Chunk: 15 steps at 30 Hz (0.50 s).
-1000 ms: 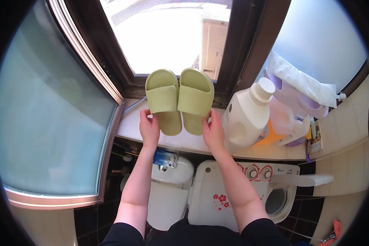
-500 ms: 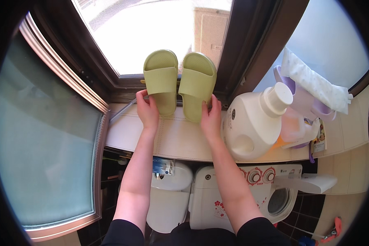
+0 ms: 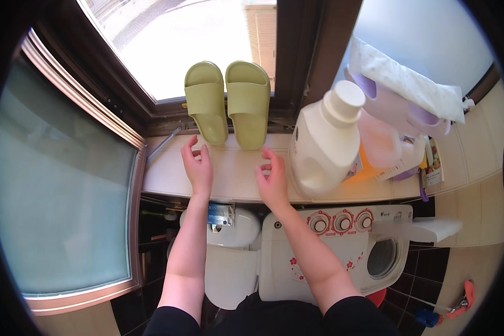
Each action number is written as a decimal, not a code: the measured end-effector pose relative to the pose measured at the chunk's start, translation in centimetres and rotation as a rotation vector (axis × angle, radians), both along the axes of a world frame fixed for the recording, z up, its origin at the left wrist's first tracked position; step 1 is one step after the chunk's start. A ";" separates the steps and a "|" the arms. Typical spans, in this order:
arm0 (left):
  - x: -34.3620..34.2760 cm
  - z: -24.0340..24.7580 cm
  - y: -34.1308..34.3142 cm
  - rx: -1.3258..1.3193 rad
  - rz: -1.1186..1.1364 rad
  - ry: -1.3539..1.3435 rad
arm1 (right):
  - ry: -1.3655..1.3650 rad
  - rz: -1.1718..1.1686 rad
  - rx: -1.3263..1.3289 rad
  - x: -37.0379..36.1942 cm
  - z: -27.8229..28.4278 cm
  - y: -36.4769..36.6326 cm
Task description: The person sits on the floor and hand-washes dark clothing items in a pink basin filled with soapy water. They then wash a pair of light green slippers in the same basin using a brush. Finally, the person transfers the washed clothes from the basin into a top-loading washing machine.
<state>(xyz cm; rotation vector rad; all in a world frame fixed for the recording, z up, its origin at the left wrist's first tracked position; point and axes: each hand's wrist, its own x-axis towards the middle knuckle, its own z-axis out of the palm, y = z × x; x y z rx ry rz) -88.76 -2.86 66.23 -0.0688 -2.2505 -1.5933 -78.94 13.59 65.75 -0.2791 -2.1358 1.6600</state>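
Large white capitals stand on the blue packet (image 3: 220, 214) at the far edge of the toilet tank (image 3: 242, 231). The washing machine (image 3: 285, 252) bears small dark lettering near its far right corner, and red markings ring its dials (image 3: 342, 223). Near the right end of the ledge (image 3: 238, 176), a pale label (image 3: 396, 169) and a colourful printed packet (image 3: 433, 162) carry print too small to read; the white bottle (image 3: 326, 147) shows a partly hidden dark mark.

Two olive-green slide slippers (image 3: 248, 103), broad straps facing outward, standing side by side on the pale ledge (image 3: 232, 173), heels resting down, rounded toes pointing up, leaning toward the window (image 3: 179, 47)
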 end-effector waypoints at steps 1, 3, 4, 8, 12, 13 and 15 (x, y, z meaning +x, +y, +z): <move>1.7 0.1 0.4 0.037 -0.021 -0.031 | -0.010 0.019 -0.014 1.5 0.1 0.0; 5.2 0.0 0.7 0.030 -0.044 -0.043 | -0.039 0.066 -0.062 4.4 0.3 0.0; 7.1 -0.4 0.8 0.028 -0.055 -0.055 | -0.065 0.090 -0.091 6.0 0.2 0.0; 14.2 -2.7 1.4 -0.026 -0.117 -0.100 | -0.138 0.170 -0.152 12.2 -0.3 0.0; 22.2 -3.1 3.6 -0.062 -0.218 -0.222 | -0.206 0.226 -0.155 18.5 -2.0 0.8; 24.0 -3.2 4.1 -0.074 -0.239 -0.243 | -0.230 0.238 -0.150 20.1 -2.4 1.1; 27.7 -3.8 5.1 -0.100 -0.282 -0.294 | -0.257 0.263 -0.158 23.1 -3.1 1.8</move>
